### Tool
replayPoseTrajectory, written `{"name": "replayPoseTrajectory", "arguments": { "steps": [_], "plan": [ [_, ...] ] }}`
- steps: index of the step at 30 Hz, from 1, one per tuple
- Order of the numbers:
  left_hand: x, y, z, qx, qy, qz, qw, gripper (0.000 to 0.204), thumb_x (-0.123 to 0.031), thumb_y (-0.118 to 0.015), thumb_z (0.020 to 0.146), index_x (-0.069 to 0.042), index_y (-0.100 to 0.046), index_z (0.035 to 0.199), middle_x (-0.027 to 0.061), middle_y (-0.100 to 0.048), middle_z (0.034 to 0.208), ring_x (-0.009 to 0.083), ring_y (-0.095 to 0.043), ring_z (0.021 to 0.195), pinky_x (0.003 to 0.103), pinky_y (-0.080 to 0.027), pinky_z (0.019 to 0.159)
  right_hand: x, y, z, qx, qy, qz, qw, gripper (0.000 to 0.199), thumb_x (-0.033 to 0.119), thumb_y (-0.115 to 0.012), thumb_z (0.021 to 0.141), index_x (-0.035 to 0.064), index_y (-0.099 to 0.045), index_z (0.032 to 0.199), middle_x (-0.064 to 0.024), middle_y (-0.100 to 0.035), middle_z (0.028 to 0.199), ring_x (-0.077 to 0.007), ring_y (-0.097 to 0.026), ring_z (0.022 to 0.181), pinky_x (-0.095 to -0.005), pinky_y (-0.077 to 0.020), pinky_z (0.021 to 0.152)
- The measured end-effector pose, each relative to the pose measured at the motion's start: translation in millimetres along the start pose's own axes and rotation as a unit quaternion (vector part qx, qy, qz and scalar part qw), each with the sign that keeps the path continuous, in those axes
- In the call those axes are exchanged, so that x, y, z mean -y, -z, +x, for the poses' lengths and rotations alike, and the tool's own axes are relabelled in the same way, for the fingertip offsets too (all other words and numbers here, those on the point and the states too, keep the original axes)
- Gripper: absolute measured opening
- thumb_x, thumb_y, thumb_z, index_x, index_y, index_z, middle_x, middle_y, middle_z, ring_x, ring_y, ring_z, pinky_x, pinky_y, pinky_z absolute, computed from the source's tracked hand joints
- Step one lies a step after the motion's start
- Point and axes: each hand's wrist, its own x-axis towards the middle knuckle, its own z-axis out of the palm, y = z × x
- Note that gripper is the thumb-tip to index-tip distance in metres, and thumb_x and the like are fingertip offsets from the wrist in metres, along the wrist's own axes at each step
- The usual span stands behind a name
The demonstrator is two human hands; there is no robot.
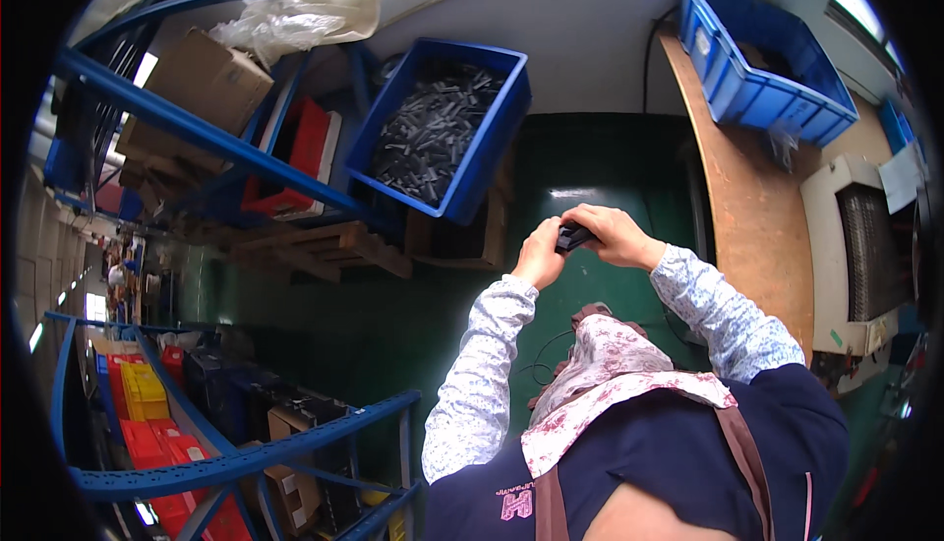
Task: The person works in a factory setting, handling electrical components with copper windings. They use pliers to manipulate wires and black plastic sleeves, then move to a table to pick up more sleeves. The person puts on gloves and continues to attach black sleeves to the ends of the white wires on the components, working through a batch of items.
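At the bottom of the frame is my dark apron with brown straps, and above it the patterned cloth [615, 364] at my chest. My forearms in speckled sleeves [482, 364] rise from there toward the centre.

Just above centre, both my hands meet on a small black part [572, 237]. My left hand [540, 254] is curled shut against the part's left end, fingers folded in. My right hand [612, 234] wraps over it from the top and right, fingers closed around it, so only the part's lower left end shows between the two hands.

Behind the hands lies the green floor [590, 162], with a thin black cable [539, 359] looping on it near my left sleeve.

Further up, left of centre, a blue bin [487, 152] holds a heap of dark parts [433, 133] and sits over a wooden pallet [334, 246]. To its left a blue rack [187, 128] carries a cardboard box [206, 74] and a red crate [310, 143], with a plastic bag [305, 10] at the top.

On the right a wooden board [747, 207] runs up the frame, with another blue bin [757, 89] at its upper end.

At lower left a second blue rack [246, 457] holds red and yellow crates [143, 403].
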Motion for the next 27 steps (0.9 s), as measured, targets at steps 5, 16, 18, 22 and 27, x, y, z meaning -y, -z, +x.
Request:
{"name": "replayPoseTrajectory", "arguments": {
  "steps": [5, 16, 18, 22, 27],
  "plan": [
    [58.7, 89.4, 44.8, -0.113, 0.058, 0.031, 0.991, 0.039, -0.005, -0.069, 0.066, -0.003, -0.05, 0.1, 0.0161, -0.057, 0.097, 0.0344, -0.056, 0.094, 0.039, -0.045, 0.078, -14.5, -17.9, 148.0, 0.097, 0.1, 0.046, 0.989, 0.041, 0.002, -0.065, 0.066, 0.0085, -0.05, 0.104, -0.0083, -0.057, 0.098, -0.0303, -0.056, 0.093, -0.0387, -0.0471, 0.075],
    [195.7, 227.8, 141.3, -0.312, 0.163, 0.155, 0.923, 0.071, -0.017, -0.074, 0.064, -0.008, -0.039, 0.126, 0.0141, -0.042, 0.122, 0.0325, -0.04, 0.112, 0.039, -0.032, 0.097, -126.7, -89.3, 403.7, 0.065, 0.145, -0.101, 0.982, 0.078, 0.008, -0.073, 0.058, 0.0164, -0.037, 0.127, -0.0051, -0.041, 0.13, -0.0297, -0.041, 0.116, -0.0399, -0.0379, 0.094],
    [201.6, 226.5, 121.7, -0.329, 0.152, 0.098, 0.927, 0.062, -0.012, -0.071, 0.067, -0.006, -0.043, 0.122, 0.0145, -0.046, 0.117, 0.0328, -0.041, 0.11, 0.039, -0.032, 0.096, -147.7, -99.6, 403.6, 0.042, 0.09, -0.034, 0.994, 0.063, 0.009, -0.069, 0.065, 0.0115, -0.042, 0.122, -0.0078, -0.048, 0.12, -0.0283, -0.045, 0.111, -0.0367, -0.0403, 0.091],
    [201.4, 156.5, 8.2, -0.383, 0.291, -0.101, 0.871, 0.036, -0.004, -0.06, 0.079, -0.005, -0.052, 0.113, 0.0122, -0.06, 0.098, 0.0208, -0.061, 0.088, 0.03, -0.048, 0.075, -170.7, -147.2, 360.4, 0.086, 0.093, 0.074, 0.989, 0.017, 0.004, -0.055, 0.073, 0.0051, -0.053, 0.09, -0.0136, -0.054, 0.08, -0.0332, -0.054, 0.078, -0.0398, -0.044, 0.067],
    [124.3, -40.7, -205.8, -0.378, 0.598, -0.105, 0.699, 0.034, -0.016, -0.061, 0.078, -0.009, -0.054, 0.11, 0.0134, -0.063, 0.092, 0.0267, -0.062, 0.085, 0.037, -0.049, 0.074, -120.2, -184.3, 251.4, 0.393, 0.15, 0.168, 0.891, 0.013, 0.006, -0.058, 0.07, 0.0058, -0.057, 0.083, -0.0152, -0.057, 0.077, -0.0335, -0.057, 0.075, -0.0407, -0.0462, 0.065]
  ]
}}
